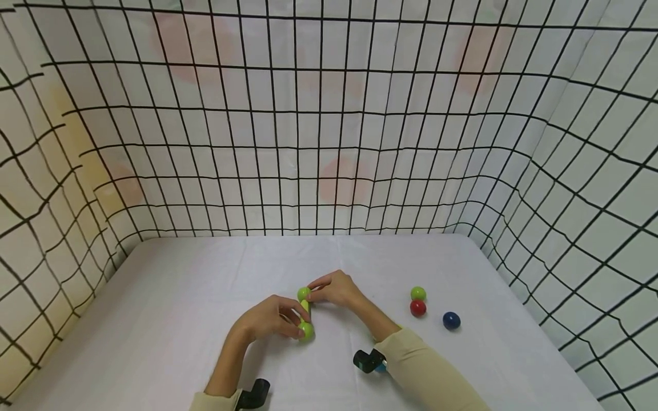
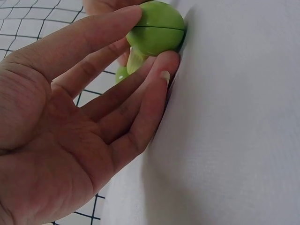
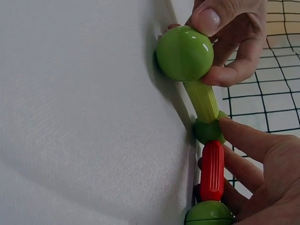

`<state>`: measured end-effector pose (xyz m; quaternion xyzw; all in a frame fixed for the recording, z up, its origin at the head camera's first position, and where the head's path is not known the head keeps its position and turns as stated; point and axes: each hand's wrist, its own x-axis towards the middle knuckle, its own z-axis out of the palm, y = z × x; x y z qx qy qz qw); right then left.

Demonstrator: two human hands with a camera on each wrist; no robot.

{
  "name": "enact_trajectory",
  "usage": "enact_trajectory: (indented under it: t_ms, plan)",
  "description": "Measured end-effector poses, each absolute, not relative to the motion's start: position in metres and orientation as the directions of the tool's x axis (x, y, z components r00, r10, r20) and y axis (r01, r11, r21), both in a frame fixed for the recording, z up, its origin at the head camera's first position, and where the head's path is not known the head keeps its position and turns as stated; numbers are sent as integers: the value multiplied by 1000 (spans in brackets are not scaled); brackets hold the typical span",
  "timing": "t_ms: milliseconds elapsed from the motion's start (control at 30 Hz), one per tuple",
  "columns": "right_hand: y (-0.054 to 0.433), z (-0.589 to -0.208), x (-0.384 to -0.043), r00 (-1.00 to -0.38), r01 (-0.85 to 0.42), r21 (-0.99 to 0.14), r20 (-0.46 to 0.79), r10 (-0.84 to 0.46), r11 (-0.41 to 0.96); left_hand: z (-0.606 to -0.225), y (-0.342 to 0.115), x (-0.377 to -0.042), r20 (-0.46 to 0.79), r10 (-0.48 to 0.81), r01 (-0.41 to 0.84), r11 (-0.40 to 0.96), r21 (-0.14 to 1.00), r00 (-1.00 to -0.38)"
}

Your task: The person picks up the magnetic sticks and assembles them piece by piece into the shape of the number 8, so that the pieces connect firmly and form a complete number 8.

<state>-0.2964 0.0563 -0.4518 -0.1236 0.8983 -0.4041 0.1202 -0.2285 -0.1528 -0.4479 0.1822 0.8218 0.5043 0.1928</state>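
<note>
My left hand (image 1: 272, 317) pinches the near green ball (image 2: 157, 29) between thumb and fingers, low over the white cloth. A ribbed yellow-green rod (image 3: 202, 101) runs from that ball to a second green ball (image 3: 206, 131). At this second ball is my right hand (image 1: 336, 288), with fingertips on it. In the right wrist view a ribbed red rod (image 3: 212, 171) continues from the second ball to a third green ball (image 3: 208, 213), beside the right hand's fingers. In the head view the red rod and third ball are hidden behind the right hand.
To the right on the white table (image 1: 169, 297) lie a loose green ball (image 1: 418, 293), a red ball (image 1: 418, 308) close before it, and a dark blue ball (image 1: 451, 321). Black netting (image 1: 319, 145) rises behind and along both sides. Each wrist carries a black camera mount (image 1: 253, 394).
</note>
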Motion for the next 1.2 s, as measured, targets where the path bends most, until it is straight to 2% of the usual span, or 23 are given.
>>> enact_trajectory:
  t_ms: [267,467,700,967,1200]
  plan:
    - [64,-446,-295,-944,-132,-743,-108,-312,656,-451,-152,-230,-143,486,87,419,904,-862]
    - [78,-437,-292,-961,-106,-719,-104,-258,687,-451,-150,-230,-150,480,74,418,905,-864]
    - [100,-424,-285,-977,-126,-734,-24,-211,667,-451,-149,-230,-167,462,56,431,901,-871]
    - [125,-417,-270,-985,-116,-758,6,-172,642,-450,-149,-230,-172,463,45,422,906,-869]
    - [146,-414,-252,-993,-84,-715,1,-119,694,-450,-152,-229,-172,456,49,434,900,-873]
